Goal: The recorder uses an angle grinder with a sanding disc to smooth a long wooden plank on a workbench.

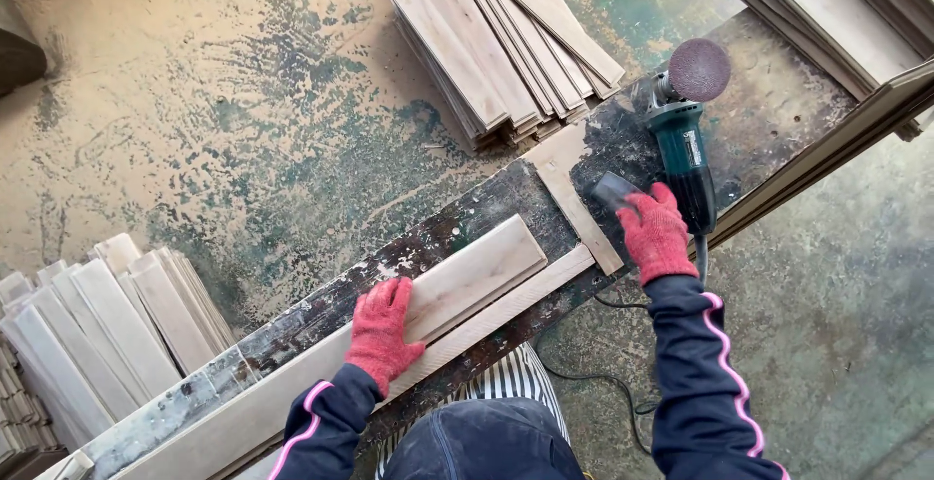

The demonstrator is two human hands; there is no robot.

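Fingers [384, 303] of left hand [381, 334] flat on wood plank [477, 276], right hand [654, 232] beside angle grinder [684, 140]

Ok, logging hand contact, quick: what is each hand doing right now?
Left hand: open, pressed flat on the short wooden board.
Right hand: closed on a small dark sanding block, beside the angle grinder.

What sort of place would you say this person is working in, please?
Most likely a woodworking shop: stacks of cut wooden boards lie on a sawdust-covered floor, and an angle grinder with a sanding disc rests on the worn workbench by the gloved right hand.
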